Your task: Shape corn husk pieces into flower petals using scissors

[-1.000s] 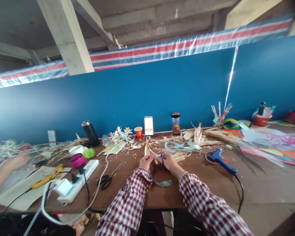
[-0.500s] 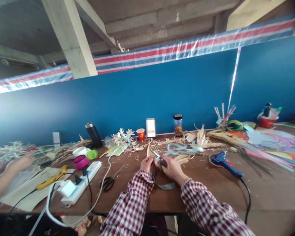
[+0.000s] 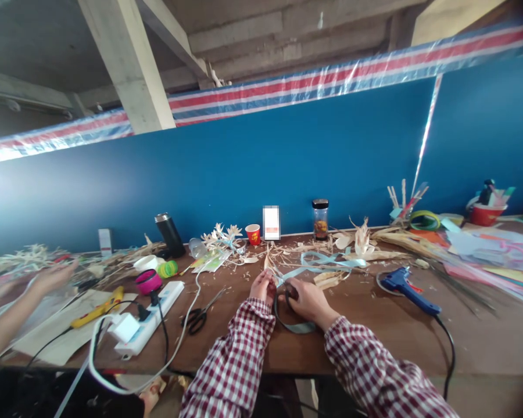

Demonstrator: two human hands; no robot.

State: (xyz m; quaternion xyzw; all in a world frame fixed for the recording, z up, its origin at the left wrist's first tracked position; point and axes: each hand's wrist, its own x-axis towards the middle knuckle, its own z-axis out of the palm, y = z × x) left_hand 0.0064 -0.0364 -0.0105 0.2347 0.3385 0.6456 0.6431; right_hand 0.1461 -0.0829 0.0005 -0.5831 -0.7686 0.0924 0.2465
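Observation:
My left hand (image 3: 262, 285) is closed in a pinch on a pale dried corn husk (image 3: 268, 264), whose pointed tip rises above the fingers. Close beside it, my right hand (image 3: 308, 301) has its fingers curled round a ribbon (image 3: 302, 328). This ribbon looks grey-green where it hangs in a loop below the hands. A light-blue length (image 3: 293, 273) runs from between the hands toward loose light-blue ribbon on the table. My right fingers partly hide a dark curved piece near the ribbon; I cannot make out what it is.
Black-handled scissors (image 3: 196, 320) lie left of my hands, by a white power strip (image 3: 168, 299) and its cords. A blue glue gun (image 3: 407, 290) lies to the right. Behind are a red paper cup (image 3: 253, 234) and a jar (image 3: 320, 220). At far left a co-worker's arm (image 3: 30, 302) reaches in.
The view has shifted slightly. The light-blue ribbon now shows stretched between my hands and the table. At far left, the co-worker's hand has moved to the right, its fingers extended.

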